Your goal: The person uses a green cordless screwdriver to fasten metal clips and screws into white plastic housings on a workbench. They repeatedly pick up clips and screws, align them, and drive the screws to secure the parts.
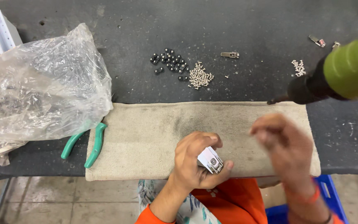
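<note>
The left hand [197, 159] is pinching a small white-and-metal part [211, 160] between thumb and fingers over a beige cloth [146, 137]; the blurred right hand [284, 143] is hovering nearby, fingers loosely curled, holding nothing.

The light is even and fairly bright, falling from above, with only soft short shadows under the plastic bag [42, 87] and beside the green-handled pliers [88, 145]. The bag catches pale glare along its creases. The dark desk [228, 25] looks matte and slightly grainy. The right hand [284, 145] is smeared by motion blur, while the left hand [197, 159] stays sharp. The green tool [344, 70] close to the lens is soft, out of focus.
</note>
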The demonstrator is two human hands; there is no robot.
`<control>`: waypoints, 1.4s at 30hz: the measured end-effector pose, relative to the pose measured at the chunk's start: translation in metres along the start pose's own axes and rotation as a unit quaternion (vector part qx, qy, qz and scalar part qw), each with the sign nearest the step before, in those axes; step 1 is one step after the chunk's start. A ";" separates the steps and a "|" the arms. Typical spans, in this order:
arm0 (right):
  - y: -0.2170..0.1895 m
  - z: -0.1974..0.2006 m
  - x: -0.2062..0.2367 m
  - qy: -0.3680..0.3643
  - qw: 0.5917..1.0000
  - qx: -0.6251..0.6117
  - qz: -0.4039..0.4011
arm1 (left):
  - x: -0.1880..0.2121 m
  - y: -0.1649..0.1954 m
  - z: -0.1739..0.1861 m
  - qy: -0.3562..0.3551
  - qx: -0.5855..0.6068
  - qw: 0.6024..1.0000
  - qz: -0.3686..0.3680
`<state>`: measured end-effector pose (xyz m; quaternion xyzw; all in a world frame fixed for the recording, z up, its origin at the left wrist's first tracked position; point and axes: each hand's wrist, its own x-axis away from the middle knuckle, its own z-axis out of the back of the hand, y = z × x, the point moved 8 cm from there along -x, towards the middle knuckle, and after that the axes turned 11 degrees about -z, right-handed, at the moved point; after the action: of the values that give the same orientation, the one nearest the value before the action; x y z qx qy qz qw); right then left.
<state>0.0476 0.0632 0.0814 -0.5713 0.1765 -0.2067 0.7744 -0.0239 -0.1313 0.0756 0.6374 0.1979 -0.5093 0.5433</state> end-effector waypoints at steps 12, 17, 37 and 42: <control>0.022 -0.042 -0.162 -0.134 0.895 0.363 0.221 | -0.012 0.002 -0.003 -0.013 -0.001 1.000 -0.008; 0.020 -0.051 -0.169 -0.181 0.853 0.420 0.253 | -0.012 0.000 -0.004 -0.017 -0.003 1.000 -0.005; -0.109 -0.042 0.021 -0.282 0.818 0.368 0.341 | -0.011 0.002 -0.010 -0.037 -0.020 0.999 -0.004; -0.130 -0.062 0.032 -0.311 0.745 0.418 0.417 | -0.012 0.002 -0.009 -0.031 -0.013 0.999 0.010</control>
<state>0.0279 -0.0378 0.1873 -0.0925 0.0421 0.2727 0.9567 -0.0230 -0.1202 0.0862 0.6164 0.1810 -0.5205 0.5625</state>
